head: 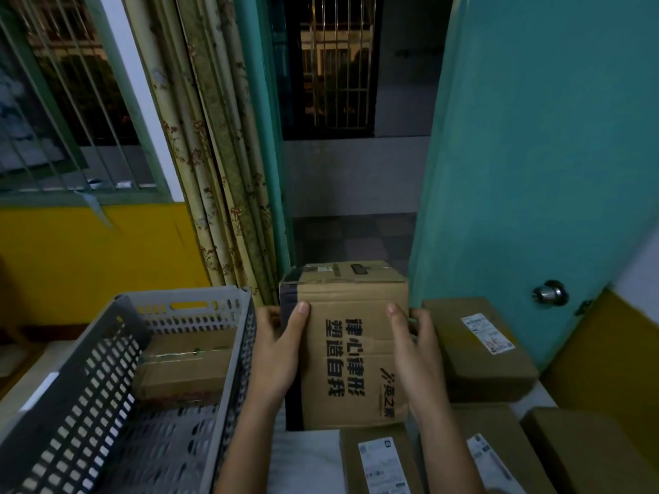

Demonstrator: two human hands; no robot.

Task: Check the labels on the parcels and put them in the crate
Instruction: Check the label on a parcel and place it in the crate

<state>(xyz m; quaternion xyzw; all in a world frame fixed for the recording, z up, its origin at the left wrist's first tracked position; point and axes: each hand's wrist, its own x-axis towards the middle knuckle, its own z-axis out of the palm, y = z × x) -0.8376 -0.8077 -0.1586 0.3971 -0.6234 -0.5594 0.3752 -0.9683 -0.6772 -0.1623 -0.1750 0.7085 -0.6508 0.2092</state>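
I am seeing the left hand (276, 354) and the right hand (413, 351) clasping a printed cardboard box (351, 345) by its two sides, thumbs lying on the near face and fingers curling round the edges, and it is sitting upright just right of the grey crate (228, 358). One parcel (185, 365) is already lying inside the crate, against its far wall. Four more parcels are waiting around the box: a labelled one (474, 347) to its right, two labelled ones (378, 458) (488, 454) in front, and a plain one (585, 447) at far right.
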